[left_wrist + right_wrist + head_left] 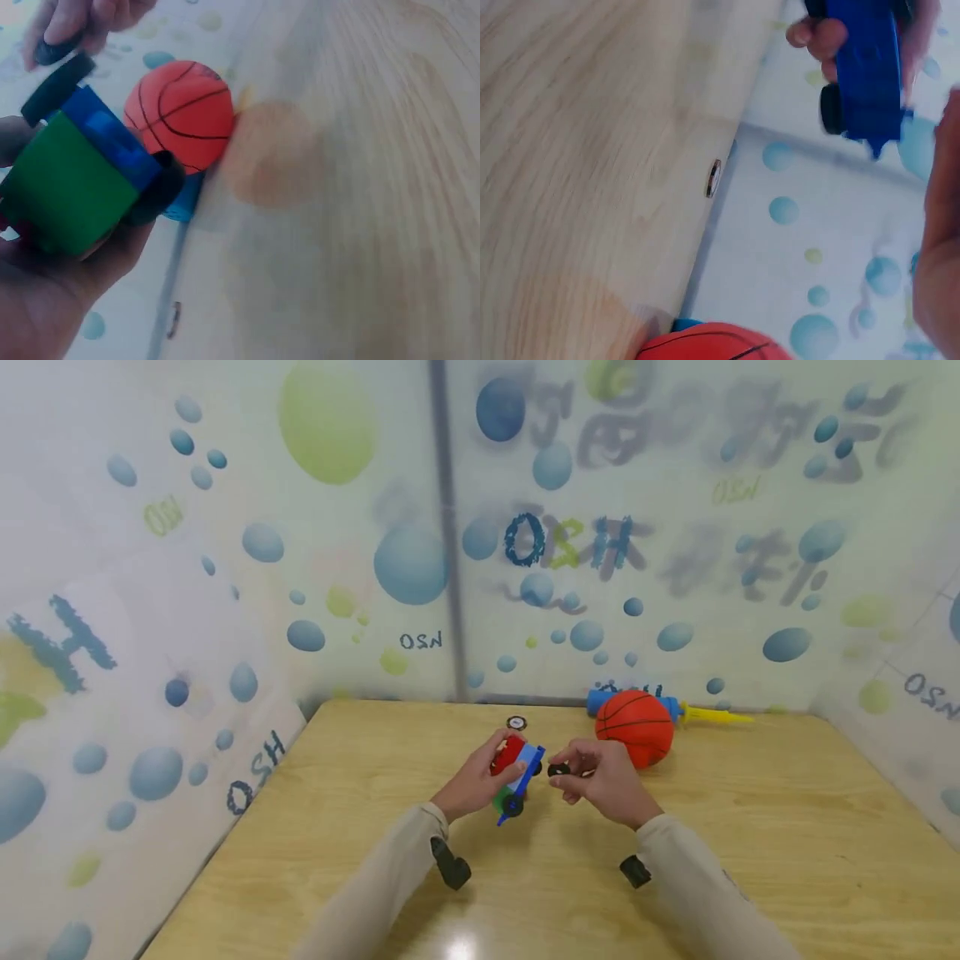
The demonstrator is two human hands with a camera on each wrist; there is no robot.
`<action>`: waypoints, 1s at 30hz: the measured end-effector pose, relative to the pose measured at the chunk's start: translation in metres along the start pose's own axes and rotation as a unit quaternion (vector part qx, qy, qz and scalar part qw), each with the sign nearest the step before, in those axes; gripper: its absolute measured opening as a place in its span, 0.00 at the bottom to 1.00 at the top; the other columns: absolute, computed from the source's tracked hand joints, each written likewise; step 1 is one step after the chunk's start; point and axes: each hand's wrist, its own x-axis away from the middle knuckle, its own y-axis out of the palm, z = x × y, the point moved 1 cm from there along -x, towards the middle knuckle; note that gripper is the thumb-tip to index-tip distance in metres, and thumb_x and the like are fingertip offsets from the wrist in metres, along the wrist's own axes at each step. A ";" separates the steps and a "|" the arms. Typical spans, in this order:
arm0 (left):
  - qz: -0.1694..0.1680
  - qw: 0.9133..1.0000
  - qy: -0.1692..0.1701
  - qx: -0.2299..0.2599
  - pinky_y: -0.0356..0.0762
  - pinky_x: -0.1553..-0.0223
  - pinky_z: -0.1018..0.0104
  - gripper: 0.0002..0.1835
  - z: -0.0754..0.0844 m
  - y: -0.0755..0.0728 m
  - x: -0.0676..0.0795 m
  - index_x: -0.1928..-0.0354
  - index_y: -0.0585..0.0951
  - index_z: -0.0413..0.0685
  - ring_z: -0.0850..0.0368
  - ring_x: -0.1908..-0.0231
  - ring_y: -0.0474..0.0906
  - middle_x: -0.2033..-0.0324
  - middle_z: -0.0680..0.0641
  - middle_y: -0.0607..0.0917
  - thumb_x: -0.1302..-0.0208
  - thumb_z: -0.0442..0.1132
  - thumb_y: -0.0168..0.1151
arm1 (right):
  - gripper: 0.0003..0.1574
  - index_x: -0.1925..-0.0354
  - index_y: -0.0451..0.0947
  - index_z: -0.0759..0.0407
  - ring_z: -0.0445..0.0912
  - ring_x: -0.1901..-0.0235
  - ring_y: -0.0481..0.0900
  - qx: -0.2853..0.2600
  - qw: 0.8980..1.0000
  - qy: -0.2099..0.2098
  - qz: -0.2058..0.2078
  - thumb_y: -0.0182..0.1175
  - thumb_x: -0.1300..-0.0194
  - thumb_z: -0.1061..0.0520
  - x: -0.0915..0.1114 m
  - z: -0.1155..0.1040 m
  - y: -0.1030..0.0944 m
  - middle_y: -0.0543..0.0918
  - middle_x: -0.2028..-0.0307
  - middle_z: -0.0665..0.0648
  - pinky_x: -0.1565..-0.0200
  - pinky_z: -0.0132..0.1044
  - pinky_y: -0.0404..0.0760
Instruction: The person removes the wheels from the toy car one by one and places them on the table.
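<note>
My left hand (474, 783) grips a small toy car (528, 762) with a blue chassis, black wheels, and red, light blue and green blocks. It is held tilted above the table. In the left wrist view its green block (71, 180) faces the camera; the right wrist view shows the blue underside (866, 67). Just right of the car, my right hand (611, 783) pinches a loose black wheel (558, 770) between thumb and fingers. That wheel (60, 49) overlaps one end of the car's mounted wheel in the left wrist view.
Behind my right hand sits a red toy basketball (636, 727). A blue tube with a yellow rod (716, 716) lies behind the ball along the wall. One round black-and-white disc (516, 723) rests near the back edge of the wooden table (360, 760). Patterned walls enclose the back and sides.
</note>
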 end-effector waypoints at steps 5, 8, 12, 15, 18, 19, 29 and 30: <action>0.000 1.000 -0.009 -0.007 0.84 0.47 0.50 0.25 0.012 -0.006 0.005 0.31 0.62 0.58 0.48 0.53 0.84 0.48 0.40 0.81 0.25 0.47 0.56 | 0.17 0.54 0.81 0.66 0.52 0.74 0.88 -0.012 0.997 0.061 -0.046 0.71 0.42 0.65 -0.005 0.006 -0.008 0.79 0.73 0.61 0.70 0.40 0.88; 0.013 1.000 -0.023 0.010 0.85 0.48 0.51 0.24 0.014 -0.009 0.007 0.31 0.63 0.59 0.46 0.52 0.84 0.46 0.40 0.80 0.25 0.46 0.56 | 0.19 0.52 0.80 0.67 0.53 0.72 0.88 0.000 0.993 0.089 -0.075 0.71 0.43 0.66 -0.009 0.015 -0.009 0.79 0.72 0.59 0.68 0.41 0.88; 0.014 0.998 -0.031 0.045 0.86 0.49 0.53 0.24 0.014 -0.012 0.009 0.32 0.62 0.62 0.47 0.55 0.87 0.45 0.39 0.79 0.25 0.45 0.55 | 0.20 0.52 0.80 0.68 0.48 0.74 0.87 0.031 0.989 0.112 -0.095 0.71 0.44 0.68 -0.013 0.029 -0.010 0.80 0.72 0.58 0.68 0.40 0.88; 0.009 0.998 -0.025 0.065 0.86 0.51 0.54 0.24 0.014 -0.015 0.010 0.31 0.62 0.62 0.49 0.58 0.88 0.46 0.38 0.80 0.24 0.44 0.55 | 0.20 0.52 0.81 0.66 0.44 0.75 0.84 0.080 0.984 0.120 -0.108 0.72 0.45 0.67 -0.019 0.038 -0.010 0.81 0.72 0.57 0.68 0.38 0.87; 0.010 0.997 -0.019 0.069 0.87 0.53 0.54 0.24 0.014 -0.017 0.011 0.31 0.62 0.60 0.50 0.59 0.89 0.46 0.37 0.80 0.24 0.44 0.55 | 0.19 0.54 0.82 0.62 0.43 0.75 0.81 0.131 0.975 0.131 -0.120 0.73 0.45 0.66 -0.027 0.046 -0.008 0.82 0.72 0.56 0.68 0.35 0.86; 0.010 0.997 -0.020 0.068 0.87 0.53 0.54 0.24 0.014 -0.017 0.011 0.31 0.62 0.60 0.50 0.59 0.89 0.46 0.37 0.80 0.24 0.45 0.55 | 0.19 0.54 0.83 0.61 0.43 0.75 0.81 0.146 0.972 0.137 -0.125 0.73 0.45 0.65 -0.030 0.049 -0.007 0.82 0.72 0.56 0.68 0.35 0.86; 0.019 0.999 -0.029 0.033 0.86 0.50 0.51 0.23 0.009 -0.017 0.011 0.32 0.63 0.63 0.53 0.60 0.88 0.46 0.39 0.80 0.24 0.45 0.55 | 0.19 0.54 0.88 0.52 0.42 0.76 0.73 0.231 0.948 0.166 -0.142 0.76 0.46 0.60 -0.053 0.063 0.008 0.80 0.75 0.51 0.73 0.31 0.72; 0.019 0.999 -0.028 0.028 0.86 0.51 0.52 0.23 0.009 -0.017 0.011 0.32 0.63 0.63 0.53 0.60 0.88 0.47 0.39 0.80 0.25 0.45 0.55 | 0.18 0.55 0.88 0.53 0.42 0.76 0.72 0.234 0.948 0.165 -0.141 0.76 0.47 0.60 -0.054 0.064 0.009 0.79 0.76 0.50 0.73 0.31 0.71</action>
